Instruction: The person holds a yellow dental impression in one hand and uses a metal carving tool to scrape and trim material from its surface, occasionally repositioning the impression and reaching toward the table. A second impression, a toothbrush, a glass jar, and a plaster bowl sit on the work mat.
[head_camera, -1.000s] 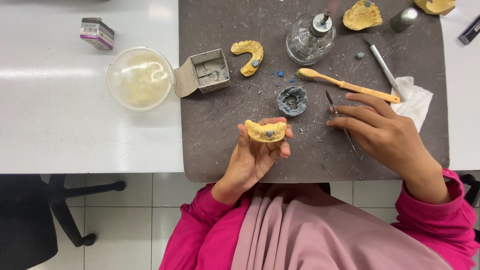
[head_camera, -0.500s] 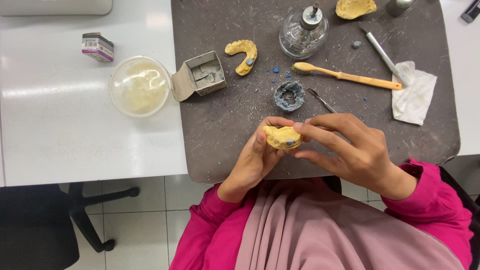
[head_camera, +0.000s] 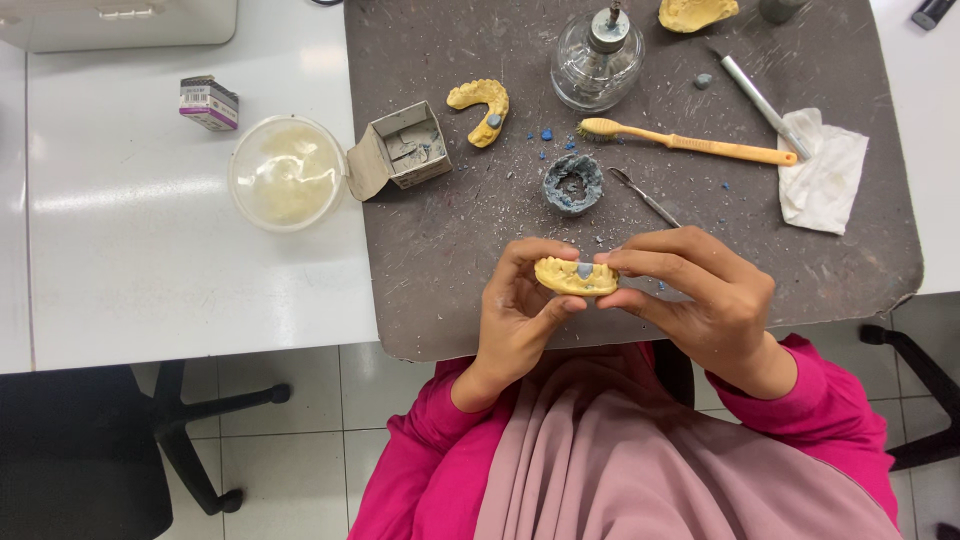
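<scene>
Grey and speckled with debris, the work mat (head_camera: 450, 260) covers the white table (head_camera: 150, 270). Above its near edge both hands pinch a yellow dental cast (head_camera: 575, 277): left hand (head_camera: 520, 320) fingers curl around one end, right hand (head_camera: 700, 290) fingers grip the other. Behind it sit a grey wax lump (head_camera: 573, 184) and an orange toothbrush (head_camera: 690, 144).

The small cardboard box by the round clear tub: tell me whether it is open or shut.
Open. The small cardboard box has its flap swung out towards the round clear tub, and its grey inside shows.
</scene>
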